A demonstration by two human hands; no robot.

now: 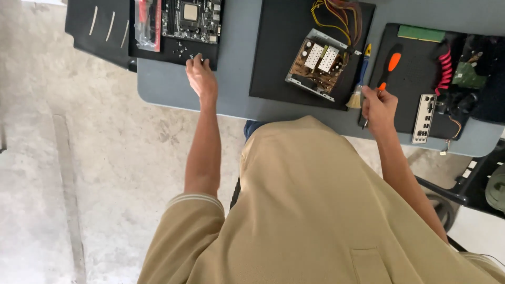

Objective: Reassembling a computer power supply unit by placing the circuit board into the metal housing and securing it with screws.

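Your left hand (pixel 201 78) rests loose-fingered on small screws (pixel 181 51) just beyond the fingertips, while your right hand (pixel 379 105) grips a screwdriver (pixel 388 66) angled away.

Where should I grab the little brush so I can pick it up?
Grab the brush by its blue handle, probably coming from above. The handle is long, slim and bare, pointing away from the person, while the pale bristles fan out soft at the near end. It lies in the gap between the open power supply and the screwdriver, so side room looks tight.
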